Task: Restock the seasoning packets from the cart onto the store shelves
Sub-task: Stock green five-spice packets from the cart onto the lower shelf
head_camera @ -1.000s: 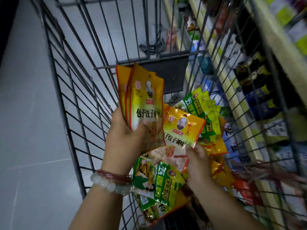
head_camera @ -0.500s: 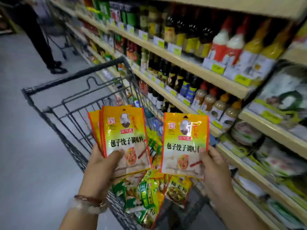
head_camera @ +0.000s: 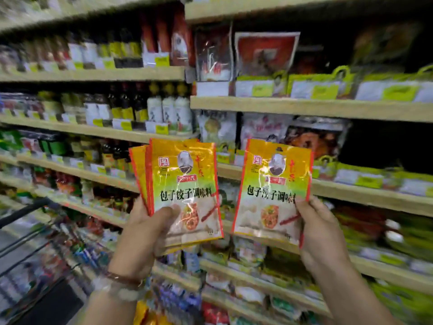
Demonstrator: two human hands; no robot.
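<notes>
**Held: seasoning packets, two lots**

Gripped in my left hand (head_camera: 143,233): fanned stack of packets (head_camera: 185,191), thumb across the front, upright. Pinched in my right hand (head_camera: 321,233): single packet (head_camera: 271,191) by its right edge, just beside the stack, not touching. Behind both: store shelves (head_camera: 304,109) of bottles and bagged goods. Lower left: cart handle (head_camera: 25,211).

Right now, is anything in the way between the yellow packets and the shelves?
Nothing visible blocks them. The left hand holds a fanned stack of packets and the right hand pinches a single packet, both raised in open air before the shelves. Those are already crowded with goods; their own slot isn't identifiable.
</notes>
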